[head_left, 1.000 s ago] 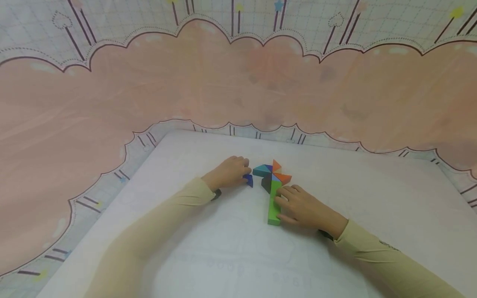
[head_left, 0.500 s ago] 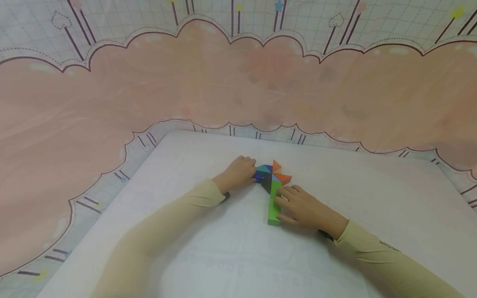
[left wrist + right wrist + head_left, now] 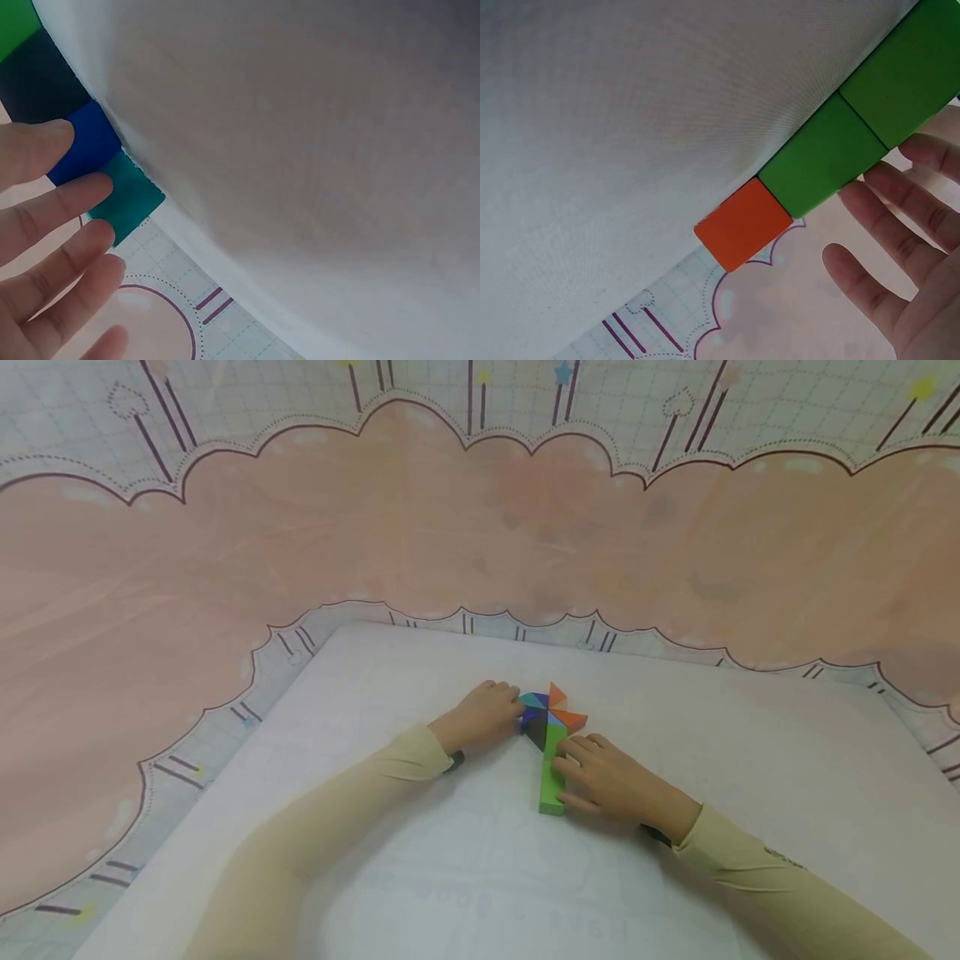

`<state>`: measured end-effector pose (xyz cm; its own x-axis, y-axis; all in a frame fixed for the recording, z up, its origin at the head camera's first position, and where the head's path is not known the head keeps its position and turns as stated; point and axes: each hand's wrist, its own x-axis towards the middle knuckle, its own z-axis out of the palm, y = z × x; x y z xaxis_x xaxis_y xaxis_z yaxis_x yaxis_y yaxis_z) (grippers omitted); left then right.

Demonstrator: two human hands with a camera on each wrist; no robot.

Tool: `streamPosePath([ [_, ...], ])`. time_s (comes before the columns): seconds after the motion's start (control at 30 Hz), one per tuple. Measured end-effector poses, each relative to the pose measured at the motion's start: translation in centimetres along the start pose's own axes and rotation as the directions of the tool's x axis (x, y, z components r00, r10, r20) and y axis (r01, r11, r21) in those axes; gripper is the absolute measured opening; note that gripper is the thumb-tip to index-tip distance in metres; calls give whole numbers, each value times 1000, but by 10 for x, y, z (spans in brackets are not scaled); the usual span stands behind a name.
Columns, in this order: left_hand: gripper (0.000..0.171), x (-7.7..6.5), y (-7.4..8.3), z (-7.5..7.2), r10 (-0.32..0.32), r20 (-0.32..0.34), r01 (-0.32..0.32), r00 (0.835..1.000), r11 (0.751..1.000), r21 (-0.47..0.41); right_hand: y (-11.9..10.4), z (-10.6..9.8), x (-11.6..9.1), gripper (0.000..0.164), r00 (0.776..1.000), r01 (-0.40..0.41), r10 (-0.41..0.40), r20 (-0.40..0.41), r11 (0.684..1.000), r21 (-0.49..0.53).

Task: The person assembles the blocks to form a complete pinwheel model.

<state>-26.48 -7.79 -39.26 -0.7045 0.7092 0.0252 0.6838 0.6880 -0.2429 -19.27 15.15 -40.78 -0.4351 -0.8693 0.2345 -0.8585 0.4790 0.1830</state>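
Wooden blocks form a pinwheel on a long green stem on the white table. My left hand point(image 3: 482, 712) is at the pinwheel's left side. In the left wrist view its thumb touches a blue block point(image 3: 91, 142), and its index fingertip reaches a teal block point(image 3: 133, 196). A dark block point(image 3: 43, 79) adjoins the blue one. My right hand point(image 3: 609, 778) lies along the right of the stem, its fingertips against two green blocks point(image 3: 823, 157) set end to end. An orange block point(image 3: 742, 225) sits past them. Fingers partly cover the blue and teal blocks in the head view.
An upper orange triangle point(image 3: 556, 696) and a light blue piece point(image 3: 555, 719) belong to the same figure. The white table point(image 3: 450, 877) spreads around it. Behind and to the left hangs a pink patterned curtain point(image 3: 480, 527).
My left hand has moved right, bringing the blue block from apart on the left into the pinwheel beside the dark and teal blocks. My right hand has stayed on the green stem.
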Motion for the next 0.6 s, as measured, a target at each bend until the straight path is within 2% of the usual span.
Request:
streamPosePath([
  [0.2,25,1,1,2,9,-17,-8,1000,1000,28,0,1,0,31,1000,6,-6,-12,1000,-6],
  [0.47,29,5,3,4,-25,71,24,997,1000,14,0,1,0,32,1000,16,-16,-24,1000,-2],
  [0.6,28,3,3,2,-25,75,23,997,999,28,-1,1,0,32,1000,14,-14,-16,1000,-2],
])
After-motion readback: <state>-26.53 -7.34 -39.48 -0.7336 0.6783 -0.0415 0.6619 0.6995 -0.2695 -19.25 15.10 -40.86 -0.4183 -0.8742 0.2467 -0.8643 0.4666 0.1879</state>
